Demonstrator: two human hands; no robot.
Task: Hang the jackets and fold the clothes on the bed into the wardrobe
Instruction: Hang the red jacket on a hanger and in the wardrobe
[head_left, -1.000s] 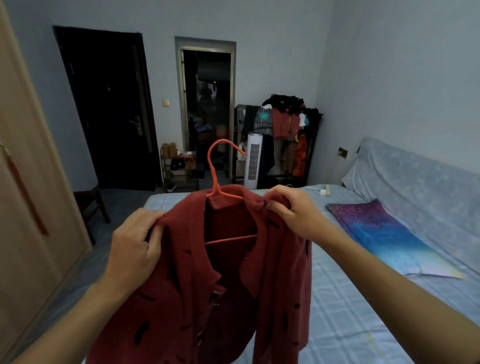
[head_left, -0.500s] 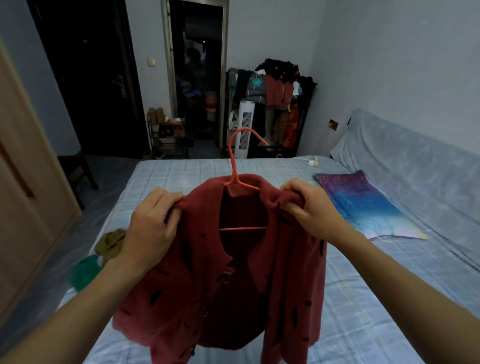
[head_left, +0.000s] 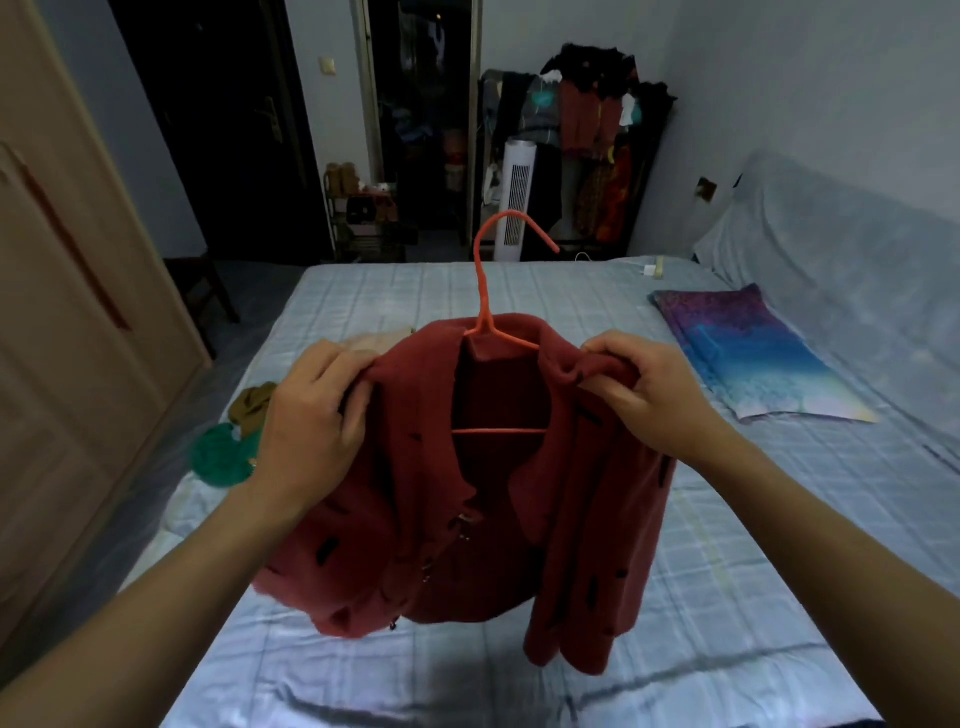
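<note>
A red jacket (head_left: 587, 519) with dark flecks hangs on an orange hanger (head_left: 488, 291), held up over the bed (head_left: 727, 571). My left hand (head_left: 311, 415) grips the jacket's left shoulder. My right hand (head_left: 644, 395) pinches the right shoulder near the collar. The hanger's hook sticks up above the collar, and its lower bar shows inside the open front. On the bed's left edge lie a green garment (head_left: 221, 454), an olive-brown one (head_left: 252, 405) and a pale pink one (head_left: 379, 338), partly hidden behind my left hand.
The beige wardrobe (head_left: 67, 312) stands at the left with its door closed. A purple-blue cloth (head_left: 748, 358) lies on the bed's right side. A full clothes rack (head_left: 587, 135), a white tower fan (head_left: 514, 197) and a shoe shelf (head_left: 363, 218) stand beyond the bed.
The view has tipped downward, so more of the bed and the clothes at its left edge show. Both hands keep their hold on the jacket's shoulders.
</note>
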